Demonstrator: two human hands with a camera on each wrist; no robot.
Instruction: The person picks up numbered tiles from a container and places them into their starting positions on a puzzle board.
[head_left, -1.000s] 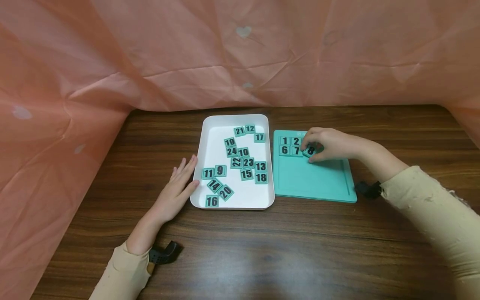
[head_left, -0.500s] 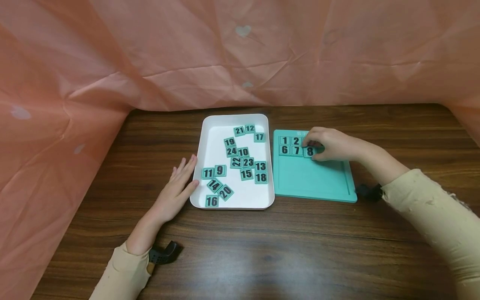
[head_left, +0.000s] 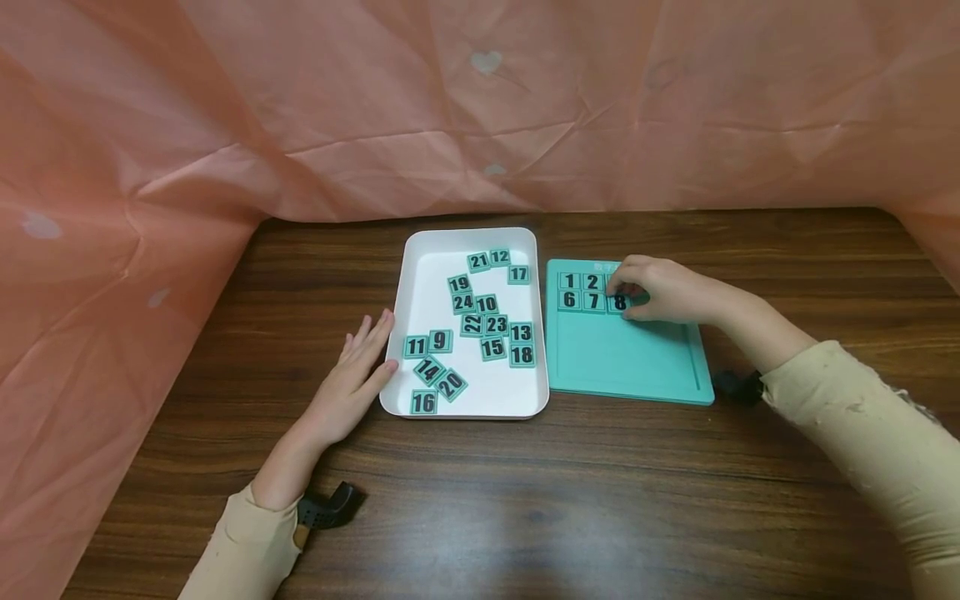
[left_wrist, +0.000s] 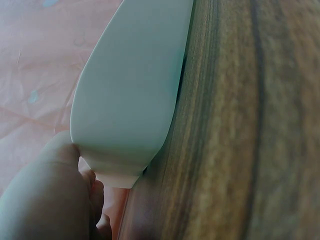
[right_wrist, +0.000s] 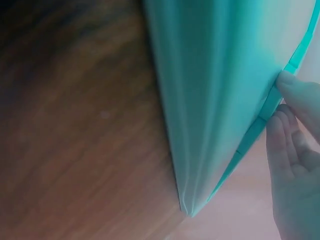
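Observation:
On the turquoise board [head_left: 622, 358], my right hand [head_left: 663, 287] pinches the number 8 tile [head_left: 618, 303] between thumb and fingers. That tile lies level beside the 7 tile [head_left: 593, 302] in the second row. Above are the 1 tile [head_left: 569, 282] and the 2 tile [head_left: 592, 282]; the hand hides what lies to their right. In the right wrist view, the thumb [right_wrist: 289, 80] meets the edge of the row of tiles. My left hand [head_left: 348, 383] rests with extended fingers against the left rim of the white tray [head_left: 408, 275], its side filling much of the left wrist view [left_wrist: 127, 90].
Loose numbered tiles lie scattered in the tray, among them the 9 tile [head_left: 441, 341], the 10 tile [head_left: 487, 305] and the 16 tile [head_left: 423, 402]. The board stands right beside the tray on a wooden table [head_left: 480, 500]. A pink curtain [head_left: 375, 108] hangs behind.
The 8 tile, slightly tilted a second ago, has come to lie flat and aligned with the 7 tile. My right hand has shifted a touch; the left hand has stayed put.

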